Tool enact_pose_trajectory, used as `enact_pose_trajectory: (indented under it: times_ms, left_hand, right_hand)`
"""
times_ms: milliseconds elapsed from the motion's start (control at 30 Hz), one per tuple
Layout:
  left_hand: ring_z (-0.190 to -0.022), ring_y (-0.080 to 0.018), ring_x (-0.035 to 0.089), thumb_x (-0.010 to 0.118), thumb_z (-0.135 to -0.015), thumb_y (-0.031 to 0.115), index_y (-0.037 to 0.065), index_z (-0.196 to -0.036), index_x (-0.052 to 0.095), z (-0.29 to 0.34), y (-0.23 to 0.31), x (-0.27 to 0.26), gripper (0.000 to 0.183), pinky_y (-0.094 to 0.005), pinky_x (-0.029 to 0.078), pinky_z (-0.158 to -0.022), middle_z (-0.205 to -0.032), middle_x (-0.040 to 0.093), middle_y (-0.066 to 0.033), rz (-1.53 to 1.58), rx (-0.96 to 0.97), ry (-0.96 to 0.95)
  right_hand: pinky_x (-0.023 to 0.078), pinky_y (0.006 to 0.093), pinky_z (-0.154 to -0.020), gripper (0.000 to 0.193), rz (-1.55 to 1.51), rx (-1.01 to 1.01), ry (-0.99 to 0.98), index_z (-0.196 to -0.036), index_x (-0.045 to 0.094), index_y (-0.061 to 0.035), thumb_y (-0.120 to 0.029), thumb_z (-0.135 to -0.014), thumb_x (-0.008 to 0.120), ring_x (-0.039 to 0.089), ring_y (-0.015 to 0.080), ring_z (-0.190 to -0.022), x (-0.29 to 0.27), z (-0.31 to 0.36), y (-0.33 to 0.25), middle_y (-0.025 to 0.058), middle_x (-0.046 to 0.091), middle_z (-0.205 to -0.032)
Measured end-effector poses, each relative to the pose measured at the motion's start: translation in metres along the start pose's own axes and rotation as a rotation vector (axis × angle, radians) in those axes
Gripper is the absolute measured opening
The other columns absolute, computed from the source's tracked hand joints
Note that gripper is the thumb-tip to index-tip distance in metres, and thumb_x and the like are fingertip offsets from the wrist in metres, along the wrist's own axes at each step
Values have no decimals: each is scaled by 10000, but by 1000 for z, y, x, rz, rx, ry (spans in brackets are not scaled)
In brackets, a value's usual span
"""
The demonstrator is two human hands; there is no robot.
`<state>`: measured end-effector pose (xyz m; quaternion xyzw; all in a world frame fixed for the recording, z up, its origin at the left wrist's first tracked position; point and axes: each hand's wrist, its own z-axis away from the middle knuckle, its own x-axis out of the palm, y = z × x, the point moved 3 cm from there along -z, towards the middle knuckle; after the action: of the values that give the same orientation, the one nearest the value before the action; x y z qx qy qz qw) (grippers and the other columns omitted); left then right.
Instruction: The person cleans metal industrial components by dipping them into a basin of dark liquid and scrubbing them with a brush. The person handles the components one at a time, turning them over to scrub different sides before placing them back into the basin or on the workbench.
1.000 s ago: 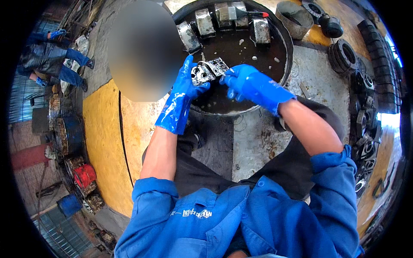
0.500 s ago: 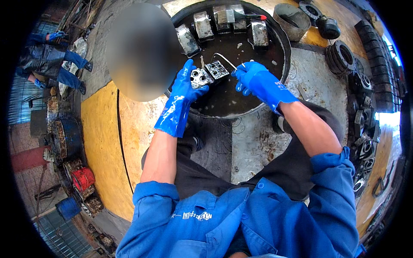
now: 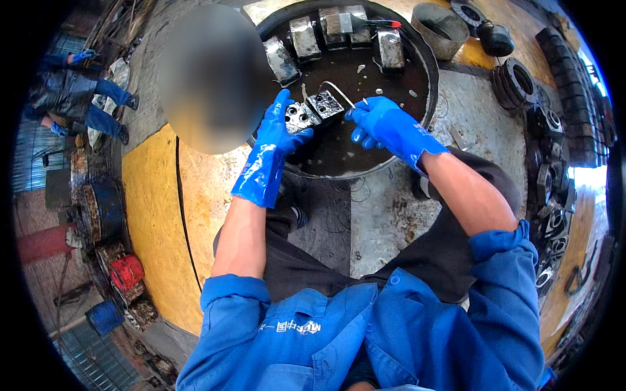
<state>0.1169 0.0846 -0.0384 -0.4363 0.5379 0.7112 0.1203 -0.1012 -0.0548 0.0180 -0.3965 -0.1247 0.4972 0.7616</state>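
My left hand (image 3: pixel 275 133), in a long blue glove, is closed around a wet, dark metal block (image 3: pixel 325 103) with round holes and a dark groove across it. It holds the block above the near part of a round, dark-rimmed tub (image 3: pixel 433 85) of murky liquid. My right hand (image 3: pixel 380 122), gloved alike, grips a thin bent metal rod (image 3: pixel 342 93). The rod's curved end reaches left, over the far side of the block; whether it touches is unclear. Inside the tub, several similar metal blocks (image 3: pixel 304 39) stand along the far side, with a red-tipped paintbrush (image 3: pixel 372 23) lying across some.
A grey metal bucket (image 3: pixel 438 34) stands beyond the tub on the right. Stacked rings (image 3: pixel 515 85) and ribbed dark parts (image 3: pixel 574 104) line the right side. At far left is another person (image 3: pixel 72 91) in blue gloves. A blurred patch covers the area left of the tub.
My right hand has shifted slightly left with the rod, closer to the block. The block and my left hand have hardly moved.
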Motion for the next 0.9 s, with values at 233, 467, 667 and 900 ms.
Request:
enact_pose_trajectory:
  times_ms: [233,467,667,900]
  left_hand:
    - [-1125,-285,646,959,-604,240,45,-1545,395,1,-9,-3,1114,-393,532,-993,-1270,631,-156,7,38,20]
    - [-1138,-291,646,953,-602,222,59,-1550,394,-2,-5,0,1113,-399,533,-1006,-1294,621,-155,73,-2,19]
    - [-1155,-295,642,956,-592,217,65,-1554,394,-2,-9,-1,1125,-404,532,-1024,-1313,611,-160,82,-50,18]
    - [-1129,-281,643,959,-597,208,48,-1545,401,-4,-9,4,1112,-394,541,-999,-1289,615,-158,131,-33,13]
  right_hand:
    - [497,319,-511,290,179,-35,-1,-1143,705,-70,-303,-1014,593,647,173,-583,-18,4,-10,94,717,-765]
    - [520,334,-535,298,67,-75,55,-1180,700,-65,-288,-1027,577,656,184,-602,-5,-26,18,98,726,-796]
    - [477,324,-524,274,136,14,-82,-1160,704,-140,-342,-1005,606,659,169,-609,-10,-1,-3,64,738,-818]
    - [540,319,-558,298,176,-101,67,-1159,698,-32,-269,-1023,580,658,176,-616,-30,-27,13,102,712,-775]
